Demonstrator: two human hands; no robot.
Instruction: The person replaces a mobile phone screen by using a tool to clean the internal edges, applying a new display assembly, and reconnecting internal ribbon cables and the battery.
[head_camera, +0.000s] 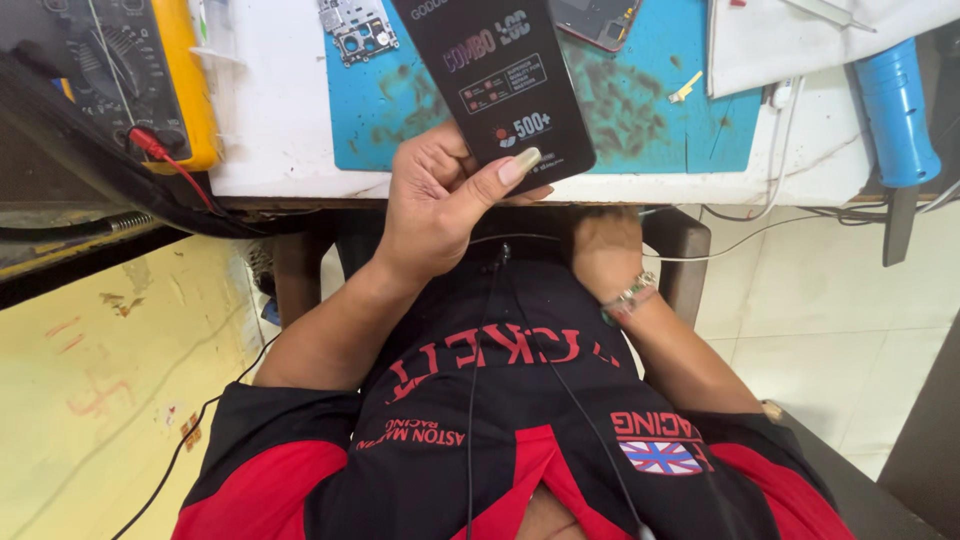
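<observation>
My left hand (440, 195) grips the lower end of a flat black package (495, 75) with printed panels, thumb across its front, holding it up over the front edge of the white bench (280, 130). My right hand (603, 250) hangs below the bench edge against my dark shirt, with a beaded bracelet on the wrist; its fingers are hidden under the bench. A stained blue work mat (640, 110) lies on the bench behind the package.
A yellow multimeter (130, 70) with a red lead sits at the left. A bare phone frame (357, 28) and a phone part (597, 20) lie on the mat. A blue-handled tool (897, 110) rests at the right, with white cables trailing off the bench edge.
</observation>
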